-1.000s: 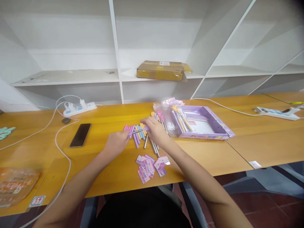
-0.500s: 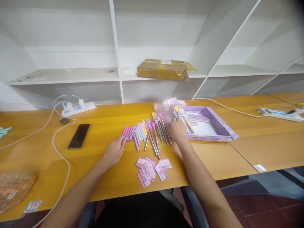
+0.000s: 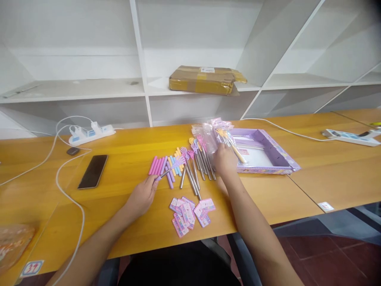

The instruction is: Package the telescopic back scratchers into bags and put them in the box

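My left hand [image 3: 142, 197] is closed round the purple handle of a back scratcher [image 3: 178, 161], whose hand-shaped head points right over the loose handles. My right hand [image 3: 225, 159] is closed at the edge of the clear plastic bags [image 3: 212, 137]; its fingertips are partly hidden. Beside it, bagged back scratchers [image 3: 230, 143] lie on the purple display box [image 3: 285, 165]. Between my hands are metal rods with coloured hand-shaped heads [image 3: 200, 159] and a row of pink, purple, blue and yellow handles [image 3: 157, 165]. Printed cards [image 3: 186, 214] lie in a pile nearer me.
A phone [image 3: 93, 171] and a power strip [image 3: 92, 135] with white cables [image 3: 79, 206] are on the left. Another power strip [image 3: 351, 137] is at the far right. A taped cardboard box [image 3: 205, 80] rests on the shelf behind. An orange-patterned bag [image 3: 14, 244] lies at the left edge.
The back scratcher in my left hand has tilted slightly, its head now further right above the handles. My right hand has shifted slightly right beside the bags. The view has turned a little.
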Motion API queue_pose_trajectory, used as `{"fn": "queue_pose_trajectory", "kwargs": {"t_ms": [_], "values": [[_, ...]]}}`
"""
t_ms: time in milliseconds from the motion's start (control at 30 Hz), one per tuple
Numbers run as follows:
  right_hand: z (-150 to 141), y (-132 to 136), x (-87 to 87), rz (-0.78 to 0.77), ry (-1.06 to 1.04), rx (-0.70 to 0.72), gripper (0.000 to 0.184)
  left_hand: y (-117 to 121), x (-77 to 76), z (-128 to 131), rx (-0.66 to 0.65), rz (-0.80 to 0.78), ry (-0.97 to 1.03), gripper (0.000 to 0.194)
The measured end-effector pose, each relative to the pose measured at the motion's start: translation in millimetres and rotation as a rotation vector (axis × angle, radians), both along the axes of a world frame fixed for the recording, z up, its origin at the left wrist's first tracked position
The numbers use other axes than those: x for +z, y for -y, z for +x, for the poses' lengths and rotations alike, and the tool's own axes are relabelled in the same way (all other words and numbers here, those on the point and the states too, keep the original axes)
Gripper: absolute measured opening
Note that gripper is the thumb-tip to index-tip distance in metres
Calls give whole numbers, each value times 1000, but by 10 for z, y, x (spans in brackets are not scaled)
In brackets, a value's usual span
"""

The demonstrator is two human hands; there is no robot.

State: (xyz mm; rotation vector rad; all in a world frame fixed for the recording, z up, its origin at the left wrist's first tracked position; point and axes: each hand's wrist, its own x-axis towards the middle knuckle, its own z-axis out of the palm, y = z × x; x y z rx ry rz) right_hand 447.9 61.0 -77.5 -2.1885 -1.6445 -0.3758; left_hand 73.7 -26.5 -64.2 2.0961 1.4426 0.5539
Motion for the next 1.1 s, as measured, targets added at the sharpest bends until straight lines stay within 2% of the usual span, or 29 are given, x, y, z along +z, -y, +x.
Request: {"fn": "queue_pose_trajectory", "kwargs": {"t_ms": [133, 233, 300, 433, 567, 667, 733, 800, 833, 933, 1000, 1100], "values": [[-47, 3, 56, 189, -43, 80, 34, -27, -117, -11, 44, 92, 144, 39], [-186, 41, 92, 360, -98, 252, 35, -48, -121, -33, 10, 180, 230, 31], [-334, 108, 105, 470, -126, 405, 34, -50, -71, -40, -37, 155, 236, 30], [-709, 351, 118, 576, -18, 823, 40, -25, 1, 11, -69, -29, 332, 29], [-1071, 592, 140, 492, 189, 1262, 41, 18, -85, 113, -119, -247, 640, 48], [-1226, 658, 137, 491, 210, 1434, 32, 51, -166, 162, -123, -417, 832, 56], [-1254, 662, 119, 483, 143, 1504, 31, 64, -198, 173, -92, -526, 929, 56], [-1245, 661, 93, 447, -45, 1525, 32, 64, -212, 170, -45, -583, 1005, 48], [-1239, 662, 79, 430, -200, 1485, 33, 60, -216, 166, -29, -591, 1024, 44], [-1260, 652, 38, 343, -805, 1179, 34, 44, -230, 156, -54, -581, 1007, 38], [-1321, 624, 9, 194, -1147, 1013, 33, 43, -244, 160, -102, -571, 964, 39], [-1452, 576, -39, -112, -1445, 1008, 47, 63, -257, 189, -141, -539, 867, 39]]}}
